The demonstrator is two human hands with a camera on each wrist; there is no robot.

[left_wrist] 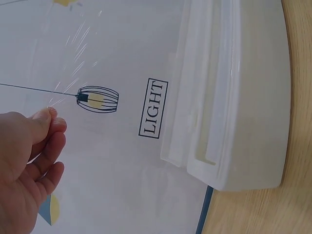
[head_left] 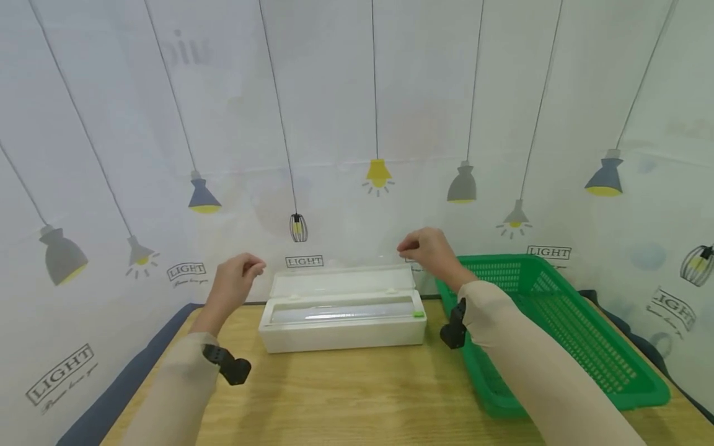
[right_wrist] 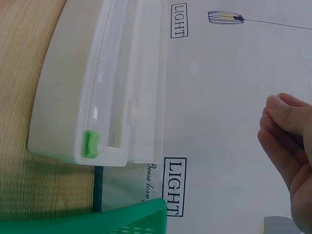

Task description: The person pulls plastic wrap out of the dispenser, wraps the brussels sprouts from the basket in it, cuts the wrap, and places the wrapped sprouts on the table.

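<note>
A: The left hand (head_left: 237,275) came first, raised at about ten o'clock from the white dispenser box (head_left: 343,313), thumb and forefinger pressed together on a corner of clear film (left_wrist: 73,58). The left wrist view showed the creases of the film running up from the fingertips (left_wrist: 48,117).

B: And the box itself?

A: It lay on the wooden table (head_left: 346,396), lengthwise across the middle, at about four o'clock from that hand and well below it. Its lid (head_left: 341,282) stood open toward the wall, and a small green slider (head_left: 418,314) sat at the box's right end.

B: Where was the right hand?

A: The right hand (head_left: 426,251) hung above the box's right end, at roughly one o'clock from the box, its fingers bunched against the thumb. Whether film sat in that pinch, I could not tell; it was too faint in the right wrist view. Neither hand touched the box.

B: Anything further right?

A: A green plastic basket (head_left: 641,387) stood at three o'clock, just beside the box, under the right forearm.
</note>
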